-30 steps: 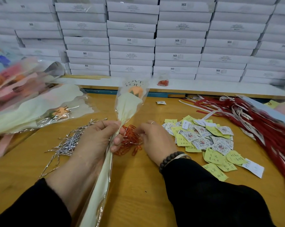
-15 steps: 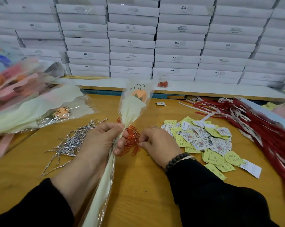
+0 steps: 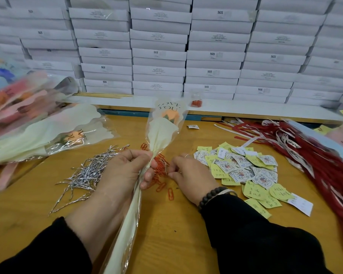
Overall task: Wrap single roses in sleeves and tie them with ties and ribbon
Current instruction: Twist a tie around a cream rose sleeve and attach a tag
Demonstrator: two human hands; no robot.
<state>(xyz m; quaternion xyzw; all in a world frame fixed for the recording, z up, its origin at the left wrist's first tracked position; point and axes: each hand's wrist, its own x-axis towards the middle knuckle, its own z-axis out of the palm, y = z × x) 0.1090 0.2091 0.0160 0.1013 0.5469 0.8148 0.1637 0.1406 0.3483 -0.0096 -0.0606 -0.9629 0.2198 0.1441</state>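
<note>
- Far left: finished wrapped roses [image 3: 48, 135] are lying stacked on the table [image 3: 176, 224], with more blurred behind them — unchanged from a second ago.
- Silver ties [image 3: 87, 171] are lying loose just left of the left hand, untouched.
- Left hand [image 3: 123, 175] is gripping the sleeved rose [image 3: 162, 131] at its gathered neck, fingers curled round it; the orange bloom is pointing away under the "LOVE YOU" print, the tail running back toward the person. The grip is holding as it was a second ago, so the sleeve is staying pinched shut.
- Right hand [image 3: 190, 175] is now drawing back from the red paper clips [image 3: 160, 171], fingertips pinched together at the pile's edge — whether a clip is between them I cannot tell.
- Judgement: the neck is being fastened next; tie and ribbon are not yet on.
- Right: paper tags [image 3: 243, 171] and red ribbons [image 3: 308, 155] are lying undisturbed.
</note>
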